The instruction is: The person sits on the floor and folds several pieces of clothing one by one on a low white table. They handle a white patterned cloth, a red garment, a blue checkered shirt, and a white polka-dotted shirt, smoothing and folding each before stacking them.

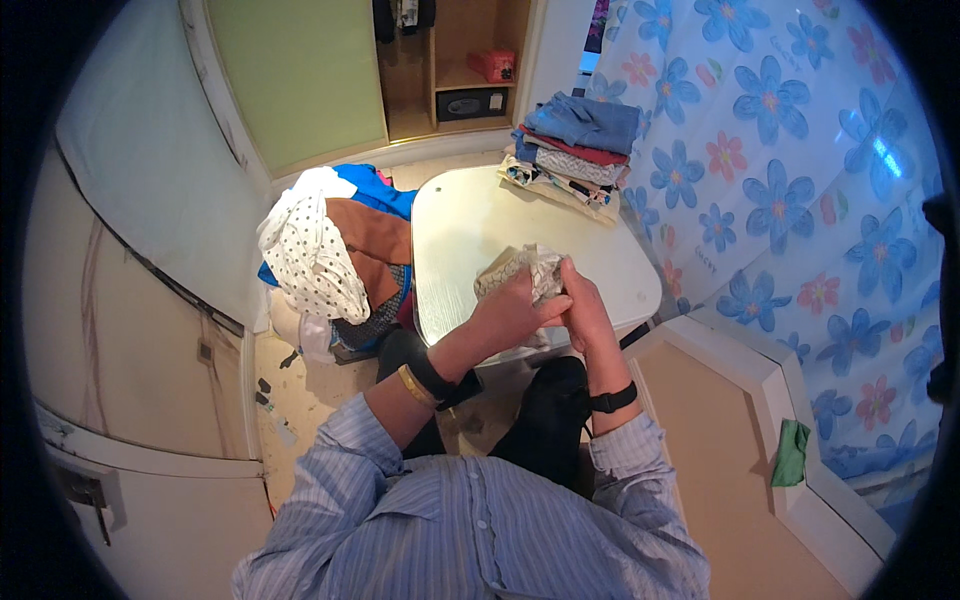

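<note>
A cream patterned cloth (pixel 504 274) is bunched between my two hands, over the near part of a small white table (pixel 457 225). My left hand (pixel 504 316) grips it from the left, with the fingertips partly hidden. Opposite it, my right hand (pixel 586 306) holds the right side of the bundle, its thumb pointing towards the left hand. Part of the fabric hangs below the hands near the table's front edge. Toward the far right corner of the table stands a stack of folded clothes, with blue denim (pixel 585 124) on top.
Left of the table lies a heap of loose clothes, including a white polka-dot garment (pixel 311 255) and a brown one (pixel 371 232). A floral curtain (pixel 772 202) hangs at the right. Behind is a wardrobe with a black safe (pixel 471 104). A green cloth (pixel 790 453) rests on a white ledge.
</note>
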